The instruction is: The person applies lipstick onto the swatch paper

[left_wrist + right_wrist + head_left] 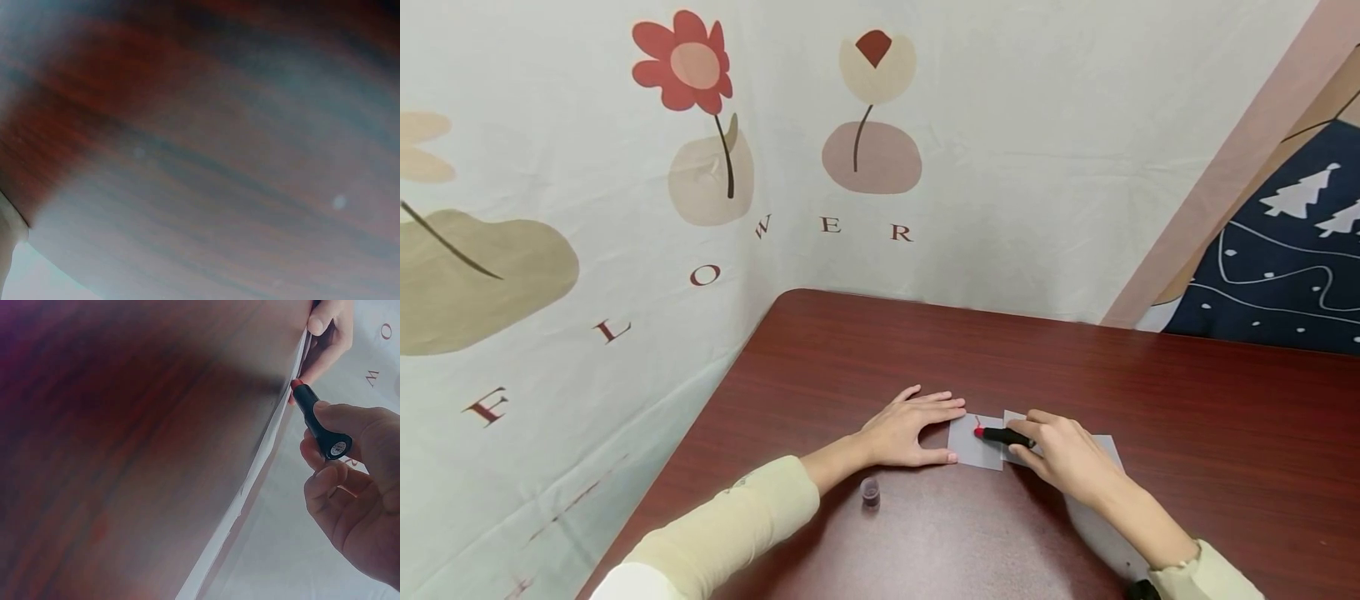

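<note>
Brace the square pale paper sheet (972, 454) at 9 o'clock with left hand (902, 432) splayed; with the black tubular lipstick (1004, 436) pinched in right hand (1067, 454) at 3 o'clock, extend the thin red stroke (977, 421) lightly, sparing the likely-soft red tip (979, 432).

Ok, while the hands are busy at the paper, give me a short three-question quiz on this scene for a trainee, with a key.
1. Multiple choice: what does the right hand hold?
A) a pair of scissors
B) a black tube with a red tip
C) a drinking cup

2. True or false: the small cap-like piece stands on top of the paper square nearest the left hand.

3. Fill in: the mark on that paper square is ____ in colour.

Key:
1. B
2. False; it stands on the table, apart from the paper square.
3. red
</note>
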A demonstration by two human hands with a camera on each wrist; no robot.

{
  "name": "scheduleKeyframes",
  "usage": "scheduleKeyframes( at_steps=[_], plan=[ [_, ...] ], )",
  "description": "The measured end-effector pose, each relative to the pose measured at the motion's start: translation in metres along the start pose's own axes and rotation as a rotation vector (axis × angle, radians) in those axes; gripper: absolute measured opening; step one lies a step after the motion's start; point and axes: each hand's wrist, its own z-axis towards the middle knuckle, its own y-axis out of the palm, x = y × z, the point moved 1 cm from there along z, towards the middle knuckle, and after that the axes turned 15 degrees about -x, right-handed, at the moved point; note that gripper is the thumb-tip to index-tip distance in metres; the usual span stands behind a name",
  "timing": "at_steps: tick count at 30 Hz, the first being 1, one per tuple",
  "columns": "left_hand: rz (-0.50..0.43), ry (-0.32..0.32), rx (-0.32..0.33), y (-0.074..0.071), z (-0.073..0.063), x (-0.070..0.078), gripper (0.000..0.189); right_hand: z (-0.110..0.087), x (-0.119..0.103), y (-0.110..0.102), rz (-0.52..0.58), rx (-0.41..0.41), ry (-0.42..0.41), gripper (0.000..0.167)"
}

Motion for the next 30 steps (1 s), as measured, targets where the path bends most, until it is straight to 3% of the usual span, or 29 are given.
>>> scheduleKeyframes(
  at_steps=[12,30],
  plan=[
    [-0.004,-0.005,-0.022,-0.0005,0.0024,0.0014,0.068,-0.0031,-0.0012,-0.0017,-0.016,-0.013,0.023,0.023],
    [-0.007,-0.008,-0.018,0.0000,0.0004,0.0000,0.067,-0.0026,-0.0019,-0.0007,0.001,-0.010,-0.014,0.021]
  ],
)
